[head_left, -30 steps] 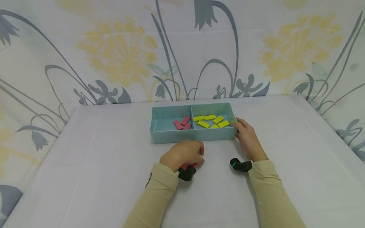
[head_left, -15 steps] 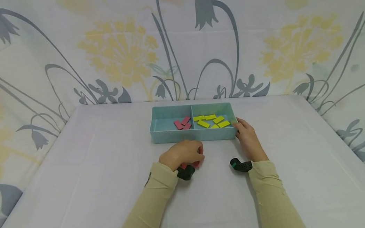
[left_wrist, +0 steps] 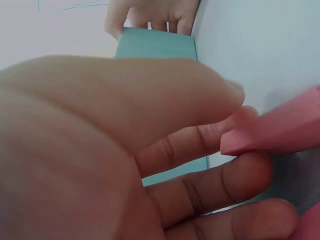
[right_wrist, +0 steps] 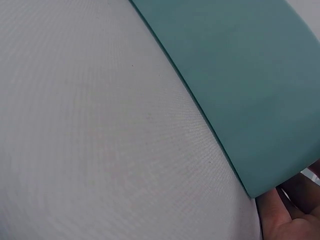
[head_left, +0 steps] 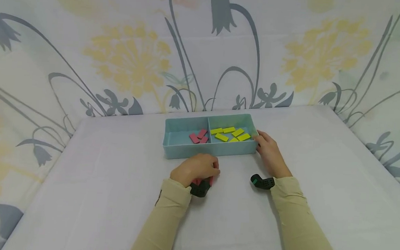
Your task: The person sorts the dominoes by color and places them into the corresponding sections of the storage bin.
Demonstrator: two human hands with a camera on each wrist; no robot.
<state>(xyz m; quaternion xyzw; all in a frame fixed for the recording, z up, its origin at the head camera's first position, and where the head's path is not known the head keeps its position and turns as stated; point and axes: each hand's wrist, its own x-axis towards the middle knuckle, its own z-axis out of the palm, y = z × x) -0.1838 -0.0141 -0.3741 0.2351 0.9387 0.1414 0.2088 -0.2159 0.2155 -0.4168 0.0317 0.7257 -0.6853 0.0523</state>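
A light blue two-compartment box [head_left: 181, 152] stands on the table. Several pink blocks [head_left: 194, 138] lie in its left compartment, several yellow blocks [head_left: 221, 137] in its right one. In front of the box, my left hand [head_left: 196, 168] bends low over more pink blocks, mostly hidden beneath it. The left wrist view shows fingertips against one pink block [left_wrist: 280, 125], with the thumb apart from it. A second pink block [left_wrist: 309, 225] shows at the lower edge there. My right hand [head_left: 271, 154] grips the box's right end, its thumb at the rim.
A white cloth [head_left: 120, 196] covers the table. Behind and along both sides hangs a flower-printed fabric [head_left: 225, 46]. Each wrist carries a small black camera, such as the one on the right wrist [head_left: 262, 182].
My left hand has shifted slightly left, the pink blocks under it moving along a little. My right hand stays at the box's end. The whole head view has shifted slightly.
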